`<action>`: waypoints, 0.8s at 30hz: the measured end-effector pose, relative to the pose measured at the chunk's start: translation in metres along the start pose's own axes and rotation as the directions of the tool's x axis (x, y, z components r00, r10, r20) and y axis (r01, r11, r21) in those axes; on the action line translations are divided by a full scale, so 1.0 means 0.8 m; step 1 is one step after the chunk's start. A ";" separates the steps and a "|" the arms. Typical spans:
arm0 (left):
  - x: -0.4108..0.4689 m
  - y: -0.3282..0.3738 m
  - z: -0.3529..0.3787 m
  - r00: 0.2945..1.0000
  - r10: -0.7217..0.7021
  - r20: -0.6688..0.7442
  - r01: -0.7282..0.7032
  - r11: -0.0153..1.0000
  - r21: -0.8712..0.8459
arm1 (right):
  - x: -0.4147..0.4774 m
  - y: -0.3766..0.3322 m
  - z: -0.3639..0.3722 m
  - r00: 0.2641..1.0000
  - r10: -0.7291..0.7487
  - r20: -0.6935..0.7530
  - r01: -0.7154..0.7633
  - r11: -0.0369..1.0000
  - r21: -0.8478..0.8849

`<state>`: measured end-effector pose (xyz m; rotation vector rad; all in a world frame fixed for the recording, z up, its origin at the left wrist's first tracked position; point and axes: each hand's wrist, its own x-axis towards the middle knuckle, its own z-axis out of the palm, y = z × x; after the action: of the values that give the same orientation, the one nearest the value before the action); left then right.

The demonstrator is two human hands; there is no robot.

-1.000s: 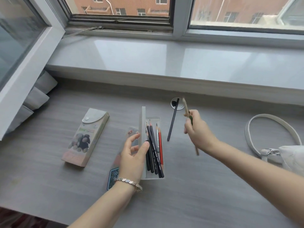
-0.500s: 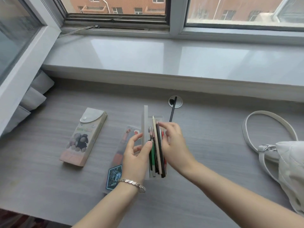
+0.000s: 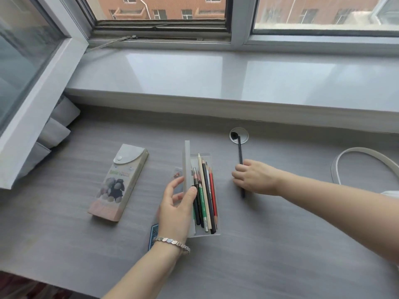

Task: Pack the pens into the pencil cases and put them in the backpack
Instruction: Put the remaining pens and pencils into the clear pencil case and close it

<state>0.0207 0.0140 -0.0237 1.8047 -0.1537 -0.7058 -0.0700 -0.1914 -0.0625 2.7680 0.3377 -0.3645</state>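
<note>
An open translucent pencil case (image 3: 204, 233) lies mid-desk with several pencils (image 3: 207, 190) inside. Its lid (image 3: 187, 160) stands upright, and my left hand (image 3: 174, 210) pinches that lid between thumb and fingers. To the right a black pen (image 3: 239, 149) lies on the desk. My right hand (image 3: 257, 178) sits over its middle with the fingers curled round it. A second pencil case (image 3: 121, 182), printed with a cartoon and snapped shut, lies to the left. The white bag (image 3: 390, 194) shows only at the right edge.
The bag's white strap (image 3: 367, 153) loops across the desk at the right. A round cable grommet (image 3: 243, 134) sits by the pen's far end. A raised window sill (image 3: 216, 83) runs along the back, and an open window sash (image 3: 32, 117) juts in at the left.
My right hand laid the pale wooden pencil into the open case, then moved right onto the black pen. My left hand kept hold of the lid.
</note>
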 end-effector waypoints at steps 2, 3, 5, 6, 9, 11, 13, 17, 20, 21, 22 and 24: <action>-0.001 0.000 -0.002 1.000 -0.012 -0.002 0.012 1.000 0.008 | -0.016 -0.003 0.008 0.996 -0.065 -0.064 0.065 0.998 0.002; -0.003 0.000 -0.003 1.000 -0.019 0.000 0.019 1.000 0.004 | -0.023 -0.005 0.012 0.994 -0.083 -0.077 0.085 0.996 0.020; -0.007 0.001 -0.002 1.000 -0.018 0.010 0.018 1.000 0.000 | -0.040 -0.014 0.013 0.992 -0.069 -0.103 0.076 0.995 0.062; -0.009 0.001 -0.002 1.000 -0.011 0.011 0.011 1.000 -0.002 | -0.044 -0.020 0.012 0.990 -0.012 -0.137 0.027 0.994 0.109; -0.016 0.000 -0.002 0.999 0.018 0.027 -0.018 1.000 0.003 | -0.045 -0.039 -0.005 0.879 0.438 -0.190 -0.272 0.786 0.555; -0.022 -0.002 -0.001 0.999 0.017 0.044 -0.017 1.000 0.000 | -0.040 -0.046 -0.030 0.596 0.786 -0.161 -0.293 0.400 0.869; -0.030 -0.006 0.001 0.997 0.022 0.070 -0.022 1.000 0.000 | -0.033 -0.049 -0.065 0.361 0.933 -0.002 -0.096 0.039 0.995; -0.051 -0.008 0.012 0.988 0.040 0.147 -0.042 0.999 0.013 | -0.021 -0.070 -0.110 0.338 0.921 0.194 0.196 -0.271 0.943; -0.065 -0.005 0.018 0.982 0.060 0.181 -0.056 0.998 -0.024 | -0.015 -0.096 -0.110 0.378 0.897 0.231 0.033 -0.263 0.964; -0.069 -0.004 0.019 0.980 0.070 0.184 -0.063 0.997 -0.041 | -0.016 -0.103 -0.106 0.394 0.891 0.225 -0.045 -0.226 0.973; -0.071 -0.003 0.021 0.980 0.080 0.181 -0.070 0.996 -0.062 | -0.017 -0.109 -0.102 0.413 0.888 0.204 -0.114 -0.171 0.979; -0.077 0.000 0.022 0.980 0.106 0.166 -0.091 0.991 -0.096 | -0.024 -0.124 -0.096 0.418 0.899 0.129 -0.190 -0.053 0.980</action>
<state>-0.0389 0.0263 -0.0034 1.6400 -0.3194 -0.7843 -0.0988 -0.0772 -0.0151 3.5249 -1.7090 1.0144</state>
